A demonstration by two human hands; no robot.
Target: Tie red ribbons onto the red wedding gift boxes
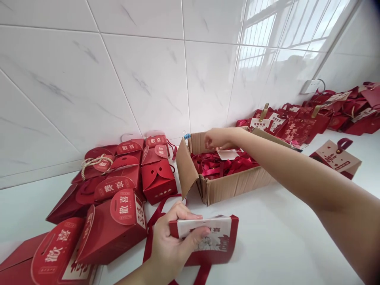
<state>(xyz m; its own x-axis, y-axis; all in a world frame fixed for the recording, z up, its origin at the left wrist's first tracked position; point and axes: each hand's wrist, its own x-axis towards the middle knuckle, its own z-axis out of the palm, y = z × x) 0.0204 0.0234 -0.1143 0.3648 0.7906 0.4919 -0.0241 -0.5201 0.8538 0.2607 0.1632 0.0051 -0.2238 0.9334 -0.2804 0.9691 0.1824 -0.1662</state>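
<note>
My left hand [175,237] is closed around a red-and-white printed gift box [218,239], thumb on its front and fingers behind the near end. A dark red ribbon [157,215] trails behind and below the hand. Over the left part of an open cardboard box [234,186] is my right hand [219,138], its fingers curled downward. What those fingers hold, if anything, is hidden. Red ribbons [208,166] fill the carton, with a white card [228,154] lying on top of them.
Several assembled red gift boxes [114,225] crowd the left. More red gift bags [299,126] line the wall at the right, near a white power socket [311,86]. A beige-and-red bag [337,158] stands right of the carton. A blue binder clip [187,136] grips the carton's corner.
</note>
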